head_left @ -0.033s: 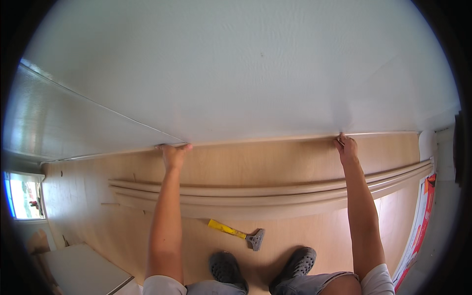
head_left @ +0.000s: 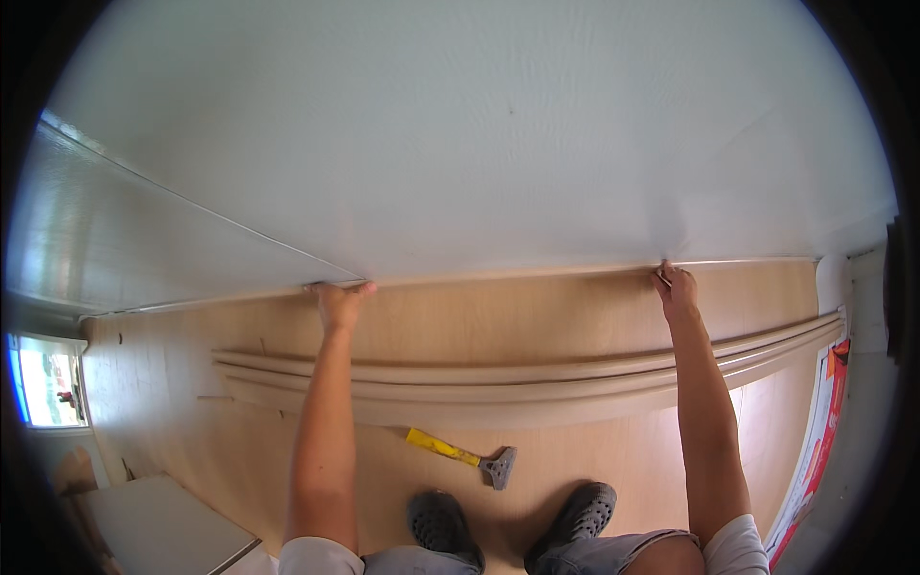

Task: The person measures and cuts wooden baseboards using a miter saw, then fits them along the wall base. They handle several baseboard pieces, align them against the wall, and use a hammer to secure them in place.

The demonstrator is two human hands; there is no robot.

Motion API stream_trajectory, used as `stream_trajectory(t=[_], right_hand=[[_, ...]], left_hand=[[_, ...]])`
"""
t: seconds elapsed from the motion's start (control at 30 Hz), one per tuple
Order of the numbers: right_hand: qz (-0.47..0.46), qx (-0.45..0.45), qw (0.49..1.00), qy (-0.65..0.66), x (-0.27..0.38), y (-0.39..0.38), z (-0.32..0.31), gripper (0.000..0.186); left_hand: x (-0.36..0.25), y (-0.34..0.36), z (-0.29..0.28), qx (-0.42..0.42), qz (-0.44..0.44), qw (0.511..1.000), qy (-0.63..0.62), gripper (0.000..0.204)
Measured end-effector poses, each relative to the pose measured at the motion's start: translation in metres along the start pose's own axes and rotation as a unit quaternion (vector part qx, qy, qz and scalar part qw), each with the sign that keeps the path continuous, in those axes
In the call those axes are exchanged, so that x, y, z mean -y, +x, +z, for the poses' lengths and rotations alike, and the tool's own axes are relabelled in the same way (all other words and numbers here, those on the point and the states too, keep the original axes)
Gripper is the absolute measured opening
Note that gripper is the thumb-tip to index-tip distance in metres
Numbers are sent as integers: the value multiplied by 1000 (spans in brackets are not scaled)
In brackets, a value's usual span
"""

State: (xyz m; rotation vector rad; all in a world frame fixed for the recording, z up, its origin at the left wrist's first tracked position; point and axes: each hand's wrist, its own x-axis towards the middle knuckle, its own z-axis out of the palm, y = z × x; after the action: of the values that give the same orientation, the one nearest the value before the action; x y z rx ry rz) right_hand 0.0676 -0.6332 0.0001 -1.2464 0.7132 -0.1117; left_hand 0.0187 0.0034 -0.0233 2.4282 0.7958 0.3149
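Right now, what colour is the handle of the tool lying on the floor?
The handle is yellow; it shows best in the head view.

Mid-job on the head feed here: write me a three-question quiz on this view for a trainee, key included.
1. True or false: the yellow-handled tool lies on top of the long beige strips.
2. The left hand and right hand are both at: A) the tool; B) the lower edge of the wall; C) the beige strips.
3. Which hand is nearer the slanting seam in the wall?

Key: 1. False, it lies on the floor. 2. B. 3. The left.
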Motion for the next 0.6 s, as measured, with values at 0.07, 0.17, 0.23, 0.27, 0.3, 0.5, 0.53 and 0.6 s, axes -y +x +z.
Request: stream_trajectory(t=[0.07,0.17,0.23,0.27,0.3,0.5,0.53,0.6], right_hand=[[7,-5,1000,-4,1,0,-11,9],[29,-12,999,-2,-1,4,-18,6],[52,-31,998,-18,1,1,-3,5],[62,-36,997,-20,4,4,-5,5],[72,-41,996,-22,5,6,-7,5],[84,-35,996,-23,5,19,-24,3],[85,-40,995,-25,5,19,-22,3],[85,-43,994,-46,8,11,-11,3]], left_hand=[[6,1,11,-24,20,999,24,114],[16,7,6,55,-11,994,-91,97],[45,16,7,73,22,994,-74,92],[40,15,7,93,32,992,-75,92],[37,11,5,126,24,988,-88,99],[8,-1,-21,160,-15,981,-107,125],[8,-3,-24,120,-21,988,-91,124],[20,2,-35,75,-51,995,-31,125]])
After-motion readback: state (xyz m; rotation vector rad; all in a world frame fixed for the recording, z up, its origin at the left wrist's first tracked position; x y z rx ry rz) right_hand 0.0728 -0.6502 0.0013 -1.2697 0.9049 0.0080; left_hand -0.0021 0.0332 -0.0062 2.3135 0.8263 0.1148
